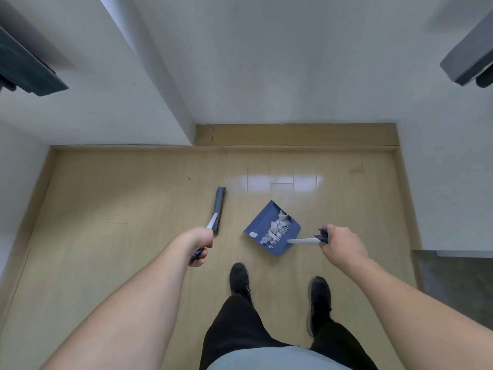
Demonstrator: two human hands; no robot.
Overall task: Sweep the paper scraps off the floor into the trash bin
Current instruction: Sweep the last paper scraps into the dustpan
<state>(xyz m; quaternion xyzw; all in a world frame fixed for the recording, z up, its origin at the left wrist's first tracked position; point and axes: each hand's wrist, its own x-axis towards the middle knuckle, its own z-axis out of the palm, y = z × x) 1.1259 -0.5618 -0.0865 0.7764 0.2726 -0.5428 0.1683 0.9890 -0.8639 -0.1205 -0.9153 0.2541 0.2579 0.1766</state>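
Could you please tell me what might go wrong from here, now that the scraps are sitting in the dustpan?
1. The paper scraps are heaped loosely in the open blue dustpan, one piece near its front lip; tipping it forward could spill them back onto the floor.
2. The right hand grips only the far end of the handle, so the pan may wobble.
3. No trash bin is visible, so the load may need carrying.

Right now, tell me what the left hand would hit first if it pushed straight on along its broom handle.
Likely only bare floor past the broom; the left hand points away from the dustpan, though depth is unclear.
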